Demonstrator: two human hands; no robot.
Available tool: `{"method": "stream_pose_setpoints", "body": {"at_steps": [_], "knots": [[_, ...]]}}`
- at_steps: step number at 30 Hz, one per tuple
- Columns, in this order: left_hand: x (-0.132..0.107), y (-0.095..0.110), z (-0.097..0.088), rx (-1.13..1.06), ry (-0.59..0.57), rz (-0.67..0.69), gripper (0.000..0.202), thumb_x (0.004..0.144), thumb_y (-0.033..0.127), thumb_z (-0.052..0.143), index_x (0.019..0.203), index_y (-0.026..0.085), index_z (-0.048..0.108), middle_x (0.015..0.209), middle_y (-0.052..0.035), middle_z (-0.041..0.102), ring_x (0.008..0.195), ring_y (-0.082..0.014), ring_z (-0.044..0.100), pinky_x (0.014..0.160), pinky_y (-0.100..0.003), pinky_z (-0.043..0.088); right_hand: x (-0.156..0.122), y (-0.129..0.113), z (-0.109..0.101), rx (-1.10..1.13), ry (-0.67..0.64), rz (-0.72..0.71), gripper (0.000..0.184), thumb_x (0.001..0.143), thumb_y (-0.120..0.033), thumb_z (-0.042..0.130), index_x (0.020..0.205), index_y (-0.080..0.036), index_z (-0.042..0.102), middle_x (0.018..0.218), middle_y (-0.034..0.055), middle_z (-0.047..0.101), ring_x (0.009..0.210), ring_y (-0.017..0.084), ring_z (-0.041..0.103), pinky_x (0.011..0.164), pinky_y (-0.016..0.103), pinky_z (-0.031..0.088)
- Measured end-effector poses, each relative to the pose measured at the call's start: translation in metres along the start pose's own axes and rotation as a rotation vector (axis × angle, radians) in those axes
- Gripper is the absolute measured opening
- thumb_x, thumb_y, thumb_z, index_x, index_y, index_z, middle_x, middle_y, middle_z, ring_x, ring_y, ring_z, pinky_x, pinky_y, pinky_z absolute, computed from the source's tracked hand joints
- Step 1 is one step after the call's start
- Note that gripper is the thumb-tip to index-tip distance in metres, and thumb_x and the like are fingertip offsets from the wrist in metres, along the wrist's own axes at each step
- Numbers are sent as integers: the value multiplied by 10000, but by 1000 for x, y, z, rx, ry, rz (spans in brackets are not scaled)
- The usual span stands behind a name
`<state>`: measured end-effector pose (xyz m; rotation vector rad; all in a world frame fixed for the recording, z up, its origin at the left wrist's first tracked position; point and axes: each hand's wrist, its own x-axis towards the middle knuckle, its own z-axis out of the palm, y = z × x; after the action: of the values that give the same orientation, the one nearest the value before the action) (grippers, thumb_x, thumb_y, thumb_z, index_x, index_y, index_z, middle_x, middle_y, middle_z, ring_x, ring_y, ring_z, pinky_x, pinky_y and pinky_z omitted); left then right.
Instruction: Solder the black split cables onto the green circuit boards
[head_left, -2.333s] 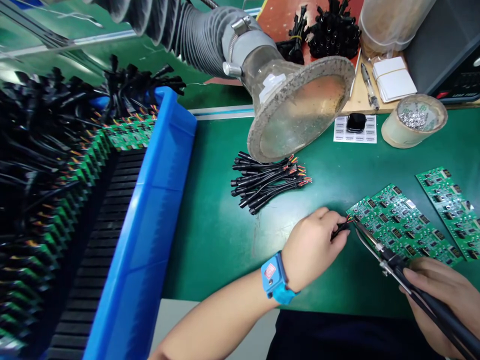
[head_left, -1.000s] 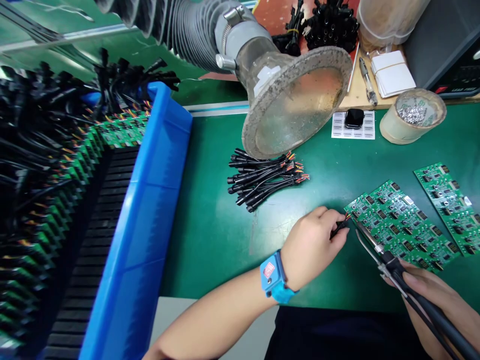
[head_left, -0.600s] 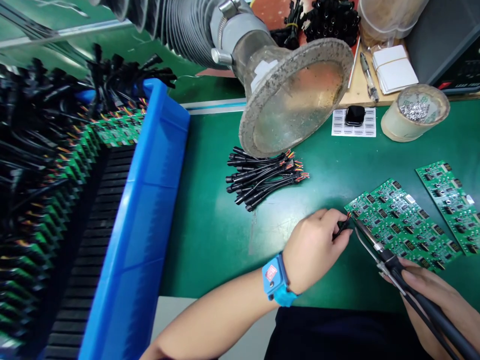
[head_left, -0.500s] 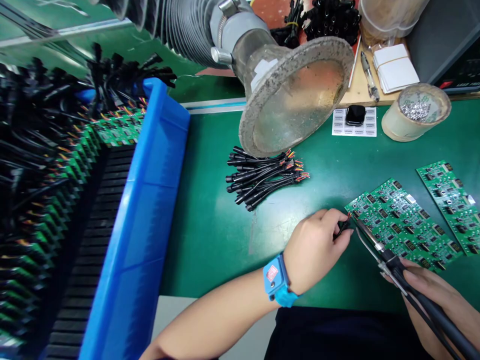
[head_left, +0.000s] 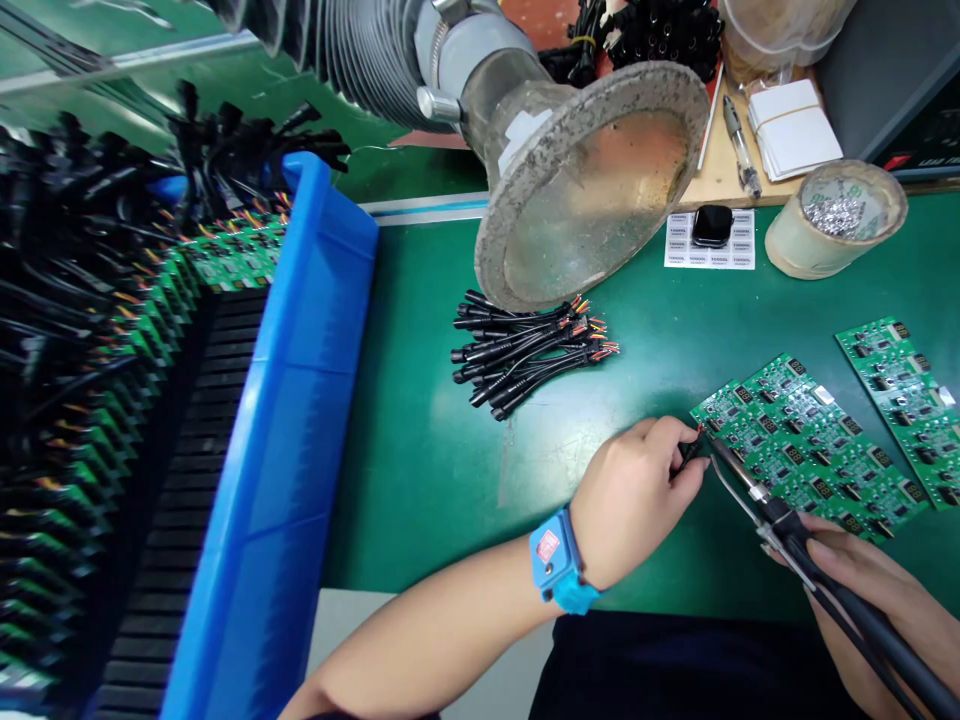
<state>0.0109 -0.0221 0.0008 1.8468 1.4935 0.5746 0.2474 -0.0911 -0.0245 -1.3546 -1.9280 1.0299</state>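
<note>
My left hand (head_left: 634, 495), with a blue wrist strap (head_left: 555, 560), pinches a short black cable (head_left: 690, 452) and holds its coloured wire ends against the left corner of a green circuit board panel (head_left: 810, 450). My right hand (head_left: 877, 600) grips a soldering iron (head_left: 780, 520) at the lower right. The iron's tip rests at that same corner, beside the wire ends.
A bundle of black cables (head_left: 525, 350) lies on the green mat (head_left: 435, 450). A grey fume hood (head_left: 592, 185) hangs above it. A blue bin (head_left: 285, 450) of boards with cables stands at the left. A second board panel (head_left: 904, 400), a solder cup (head_left: 832, 225) and a label sheet (head_left: 709, 240) lie at the right.
Both hands hold their places at the board corner. The view has drifted slightly, nothing else differs.
</note>
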Motion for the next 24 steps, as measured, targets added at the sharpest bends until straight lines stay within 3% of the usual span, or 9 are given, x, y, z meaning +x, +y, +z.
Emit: {"method": "stream_pose_setpoints", "body": {"at_steps": [3,5,7,10,14,17,21,24], "knots": [[0,0,0,0,-7,2,155,774,169,628,920,166,576,695,9,604,587,-118,567,543,-243,484,-10,5,-2,20,61,-68,333,868,-203,523,1172,-336,555,987,-23,688,827,196,679,641,221,609],[0,-1,0,7,-13,3,158,777,172,626,927,168,577,706,5,606,594,-120,570,549,-247,488,-13,3,-2,46,128,-29,392,857,-141,522,1186,-355,531,963,-44,691,809,183,682,647,204,607],[1,-1,-1,18,-19,6,155,781,175,622,929,167,578,714,2,606,600,-123,570,553,-251,490,-10,-4,1,85,98,15,383,877,-115,475,1178,-343,535,962,-50,692,795,173,683,632,183,605],[2,-2,-2,29,-26,10,156,779,179,624,929,166,585,725,-3,607,606,-127,568,551,-253,487,-2,-13,7,132,2,71,379,909,-101,386,1184,-319,530,986,-41,688,789,168,682,602,176,605],[2,-1,-3,35,-30,1,162,780,174,618,940,166,598,728,-6,608,599,-128,563,543,-253,477,2,-15,9,139,-27,44,326,904,-140,434,1143,-323,558,905,-45,704,754,168,685,549,153,590],[2,-1,-4,39,-32,-5,150,786,176,609,934,161,603,724,-8,610,595,-129,560,540,-254,474,-3,-9,5,136,-20,56,316,910,-153,419,1140,-314,564,883,-36,707,708,167,687,523,155,585],[2,-1,-4,35,-31,1,156,778,179,615,933,167,607,719,-6,609,599,-129,562,540,-251,477,-3,-2,2,67,10,-33,316,876,-163,482,1131,-322,578,941,-39,698,716,169,687,551,172,592],[2,-1,-3,35,-21,6,159,775,174,613,933,164,612,720,-8,608,593,-126,559,533,-248,474,2,-4,3,10,15,-20,295,872,-150,484,1072,-325,613,850,-53,708,680,161,687,527,171,584]]}}
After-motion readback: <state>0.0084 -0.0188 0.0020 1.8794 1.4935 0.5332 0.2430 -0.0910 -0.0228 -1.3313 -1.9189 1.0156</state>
